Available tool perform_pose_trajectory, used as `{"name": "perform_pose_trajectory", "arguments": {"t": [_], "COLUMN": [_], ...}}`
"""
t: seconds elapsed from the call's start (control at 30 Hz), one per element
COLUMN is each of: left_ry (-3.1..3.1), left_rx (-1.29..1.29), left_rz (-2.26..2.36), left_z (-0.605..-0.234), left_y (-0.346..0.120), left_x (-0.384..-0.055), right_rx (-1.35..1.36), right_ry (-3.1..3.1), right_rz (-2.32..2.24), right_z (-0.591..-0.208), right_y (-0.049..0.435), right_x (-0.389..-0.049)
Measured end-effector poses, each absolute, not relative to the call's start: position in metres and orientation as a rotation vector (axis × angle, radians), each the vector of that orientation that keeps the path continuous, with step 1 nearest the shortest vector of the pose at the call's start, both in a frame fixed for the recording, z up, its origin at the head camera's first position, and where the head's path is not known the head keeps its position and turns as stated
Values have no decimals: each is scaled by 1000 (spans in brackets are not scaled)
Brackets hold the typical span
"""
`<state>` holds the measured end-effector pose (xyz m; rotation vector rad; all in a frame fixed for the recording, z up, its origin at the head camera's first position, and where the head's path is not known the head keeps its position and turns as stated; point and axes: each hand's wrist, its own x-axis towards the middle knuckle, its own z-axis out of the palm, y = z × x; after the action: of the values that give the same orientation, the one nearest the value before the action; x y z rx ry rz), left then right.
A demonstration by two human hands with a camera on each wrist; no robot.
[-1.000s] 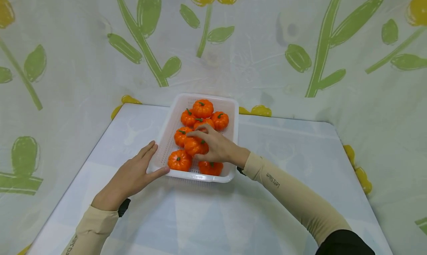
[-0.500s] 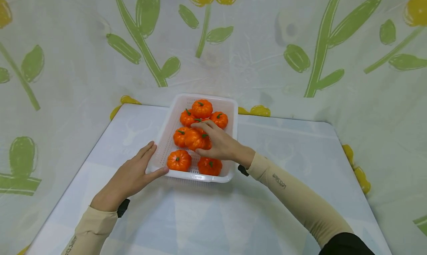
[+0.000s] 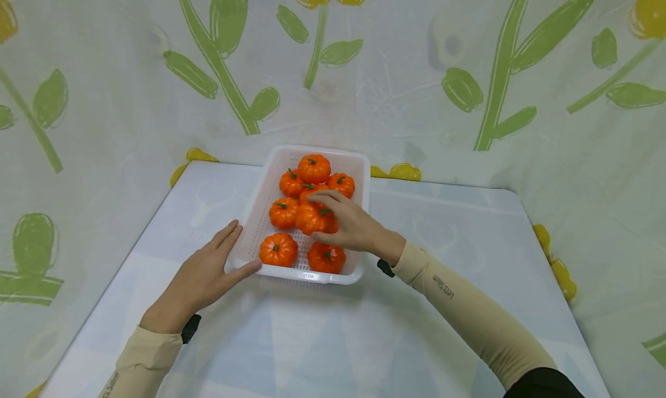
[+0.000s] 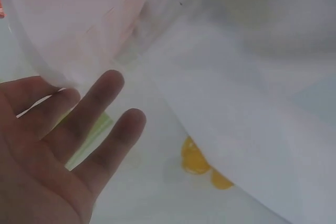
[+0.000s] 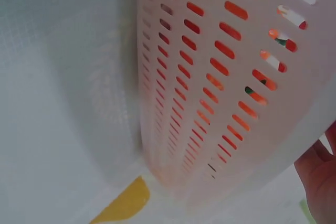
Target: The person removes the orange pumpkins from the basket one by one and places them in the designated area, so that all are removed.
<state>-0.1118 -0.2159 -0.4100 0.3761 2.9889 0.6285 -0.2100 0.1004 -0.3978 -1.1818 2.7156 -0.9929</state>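
Observation:
A white perforated plastic basket (image 3: pixel 248 236) holds several small orange pumpkins with green stems, such as one pumpkin (image 3: pixel 278 250) at the front left and another (image 3: pixel 326 257) at the front right. My right hand (image 3: pixel 356 227) reaches over the basket's right side and grips a pumpkin (image 3: pixel 312 218) near the middle, thumb on the near side and fingers on the far side. My left hand (image 3: pixel 200 276) lies at the basket's left front corner, fingers extended and thumb by the rim. In the left wrist view its fingers (image 4: pixel 86 114) are spread beside the basket wall.
The basket stands on a pale patterned table (image 3: pixel 442 230), towards its back edge. A whitish curtain (image 3: pixel 395 97) printed with green stems and yellow flowers rises behind and at both sides. In the right wrist view, orange shows through the slots of the basket wall (image 5: pixel 210 77).
My right hand has moved the gripped pumpkin a little away and then to the right inside the basket. The left hand keeps its place at the corner.

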Motion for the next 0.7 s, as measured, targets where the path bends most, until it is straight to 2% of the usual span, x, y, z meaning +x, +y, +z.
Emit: {"name": "perform_pose_trajectory", "arguments": {"t": [0.7], "left_ry": [2953], "left_rx": [337], "left_rz": [684], "left_z": [-421], "left_y": [-219], "left_x": [-111], "right_rx": [-1185], "right_ry": [2776], "right_rz": [-1143], "right_z": [-399], "right_y": [120], "right_x": [-217]}}
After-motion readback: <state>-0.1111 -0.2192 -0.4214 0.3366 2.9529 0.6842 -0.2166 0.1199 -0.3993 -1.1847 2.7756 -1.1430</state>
